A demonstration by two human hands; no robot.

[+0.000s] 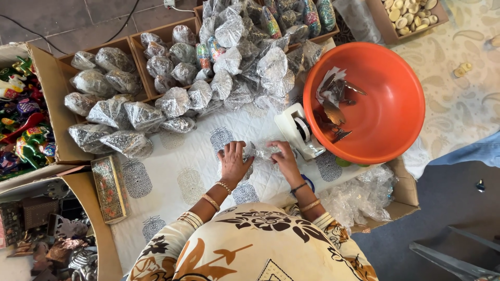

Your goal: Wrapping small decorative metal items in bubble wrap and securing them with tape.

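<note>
Two hands meet over a small bubble-wrapped bundle point(259, 151) that lies on the printed white cloth point(172, 171) just in front of the person: the left hand point(233, 162) presses down with fingers curled onto its near side, and the right hand point(284, 157) pinches the far end of the wrap, so the bundle seems to be pinned flat while its loose plastic is folded in. Just beside the right hand stands a white tape dispenser point(297, 130), close enough to reach without letting go. Touching it is a big orange basin point(388, 112) with a few dark and silvery pieces in its bottom. Beyond the hands, many finished bubble-wrapped parcels point(172, 101) are heaped on the cloth and spill into shallow wooden trays point(136, 44), probably stacked there to keep them out of the working spot. A narrow painted box point(110, 188) sits at the left edge of the cloth, beside a cardboard carton of bright painted figures point(23, 119). Loose bubble wrap point(359, 198) fills another carton at the right. The work happens at floor level, with grey tiles point(78, 21) behind and a pale patterned rug point(463, 99) to the right.
</note>
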